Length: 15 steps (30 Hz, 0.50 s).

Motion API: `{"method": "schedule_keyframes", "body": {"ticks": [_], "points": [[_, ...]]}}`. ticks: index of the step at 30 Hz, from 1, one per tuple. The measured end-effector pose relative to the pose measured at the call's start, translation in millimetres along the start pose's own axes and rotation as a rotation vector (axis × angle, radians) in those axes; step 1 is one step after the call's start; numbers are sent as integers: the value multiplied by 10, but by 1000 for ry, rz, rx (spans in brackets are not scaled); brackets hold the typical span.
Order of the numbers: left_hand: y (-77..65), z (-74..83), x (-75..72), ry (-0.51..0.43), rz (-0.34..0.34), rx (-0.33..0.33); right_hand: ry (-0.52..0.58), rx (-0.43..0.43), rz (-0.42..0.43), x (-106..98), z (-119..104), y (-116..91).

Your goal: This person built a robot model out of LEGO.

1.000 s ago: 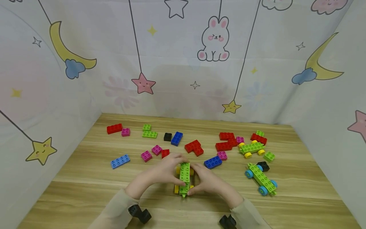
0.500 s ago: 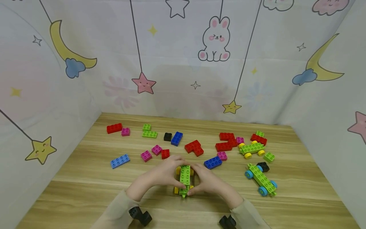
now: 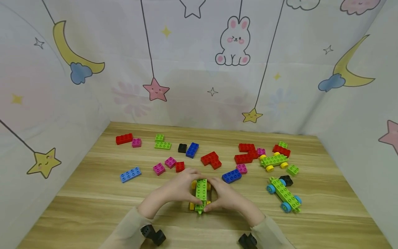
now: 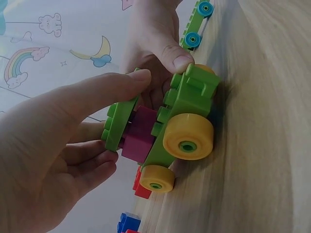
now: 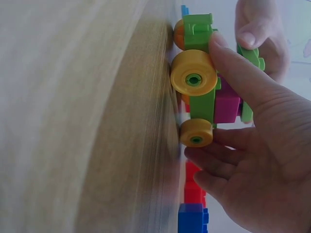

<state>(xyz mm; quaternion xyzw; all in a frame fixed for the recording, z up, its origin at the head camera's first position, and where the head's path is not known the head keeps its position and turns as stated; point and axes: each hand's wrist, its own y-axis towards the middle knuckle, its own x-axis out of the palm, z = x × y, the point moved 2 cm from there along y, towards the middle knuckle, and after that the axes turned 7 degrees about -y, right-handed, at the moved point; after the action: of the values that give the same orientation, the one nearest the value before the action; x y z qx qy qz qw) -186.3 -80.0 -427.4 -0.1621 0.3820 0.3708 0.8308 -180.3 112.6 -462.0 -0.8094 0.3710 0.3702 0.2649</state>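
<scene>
At the lower centre of the head view, the left hand (image 3: 183,186) pinches a green brick (image 4: 116,124) between its curved thumb and fingers, while the right hand (image 3: 227,195), thumb and fingers bent, grips the yellow-wheeled green car base (image 5: 201,109) on the table (image 3: 199,231). A magenta brick (image 4: 140,136) sits between the two, though how firmly each joint is pressed is hard to tell. A blue-wheeled car (image 3: 284,195) stands towards the frame's lower right.
</scene>
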Motion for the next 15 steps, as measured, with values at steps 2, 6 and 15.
{"method": "schedule_keyframes", "body": {"ticks": [2,6,15], "points": [[-1,-1,-2,4,4,1,1,0,0,-3,-2,3],[-3,9,-10,8,5,6,1,0,-1,-6,1,9],[-7,-4,-3,-2,1,-9,4,7,-9,-7,-9,0]]}}
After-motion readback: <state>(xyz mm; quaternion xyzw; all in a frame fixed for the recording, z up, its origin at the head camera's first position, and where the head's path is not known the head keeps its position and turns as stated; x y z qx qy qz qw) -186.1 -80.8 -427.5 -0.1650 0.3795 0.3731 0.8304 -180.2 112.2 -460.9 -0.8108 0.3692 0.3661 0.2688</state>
